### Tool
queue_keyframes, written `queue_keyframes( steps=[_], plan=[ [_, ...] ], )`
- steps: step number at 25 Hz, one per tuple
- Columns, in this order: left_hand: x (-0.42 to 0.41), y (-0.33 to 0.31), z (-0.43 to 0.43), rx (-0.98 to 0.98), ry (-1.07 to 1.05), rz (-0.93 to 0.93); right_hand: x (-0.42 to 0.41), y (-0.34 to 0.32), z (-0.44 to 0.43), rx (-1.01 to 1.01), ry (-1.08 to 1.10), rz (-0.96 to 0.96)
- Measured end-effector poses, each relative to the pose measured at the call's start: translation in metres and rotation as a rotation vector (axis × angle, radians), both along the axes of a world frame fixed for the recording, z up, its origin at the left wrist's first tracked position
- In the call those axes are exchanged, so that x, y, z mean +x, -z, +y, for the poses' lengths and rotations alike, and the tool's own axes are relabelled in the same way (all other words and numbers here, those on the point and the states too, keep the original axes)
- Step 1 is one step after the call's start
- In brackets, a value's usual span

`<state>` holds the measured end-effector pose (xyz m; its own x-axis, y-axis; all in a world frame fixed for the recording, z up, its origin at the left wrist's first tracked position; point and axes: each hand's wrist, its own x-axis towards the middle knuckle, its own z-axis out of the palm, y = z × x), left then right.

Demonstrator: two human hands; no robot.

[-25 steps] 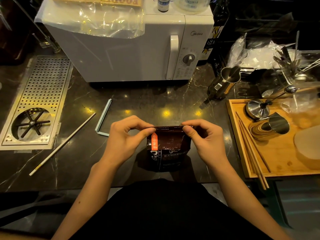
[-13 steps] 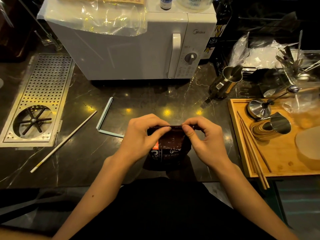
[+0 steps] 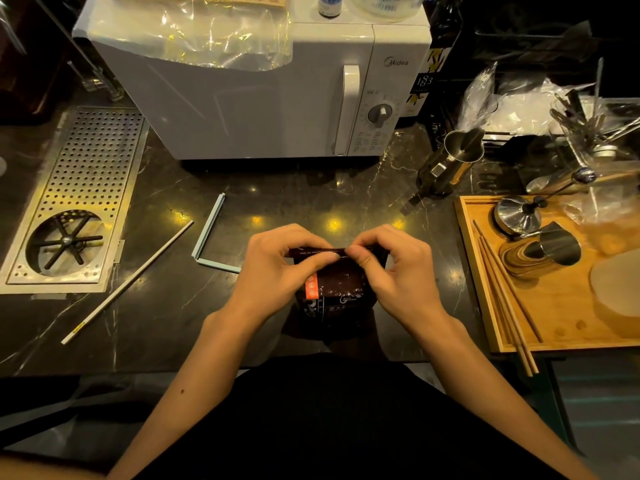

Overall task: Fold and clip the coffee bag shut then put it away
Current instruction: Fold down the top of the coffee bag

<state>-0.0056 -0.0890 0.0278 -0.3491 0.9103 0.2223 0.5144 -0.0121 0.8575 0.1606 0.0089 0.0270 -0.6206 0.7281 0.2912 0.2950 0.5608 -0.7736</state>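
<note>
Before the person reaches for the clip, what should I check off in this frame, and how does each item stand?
1. Both hands on the bag's top edge: ok. The left hand and right hand pinch the top of the coffee bag.
2. Bag standing on the counter: ok, it looks upright.
3. Top folded flat along its whole width: cannot tell, fingers cover much of it.
4. Clip within reach: ok. The pale blue clip lies open on the counter just left of the left hand.
5. Path to the clip clear: ok. The white stick lies farther left.
6. Place to put the bag away: cannot tell.
</note>
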Motion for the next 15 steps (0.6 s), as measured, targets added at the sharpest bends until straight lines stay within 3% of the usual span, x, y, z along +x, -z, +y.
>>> queue_keyframes(
  steps=[6, 15],
  plan=[
    [-0.007, 0.006, -0.001, 0.005, -0.021, 0.024, 0.007, 0.003, 0.01, -0.086, 0.034, 0.017],
    [-0.013, 0.018, -0.004, -0.027, -0.01, -0.148, 0.014, 0.01, 0.02, -0.266, -0.004, 0.074]
  ],
)
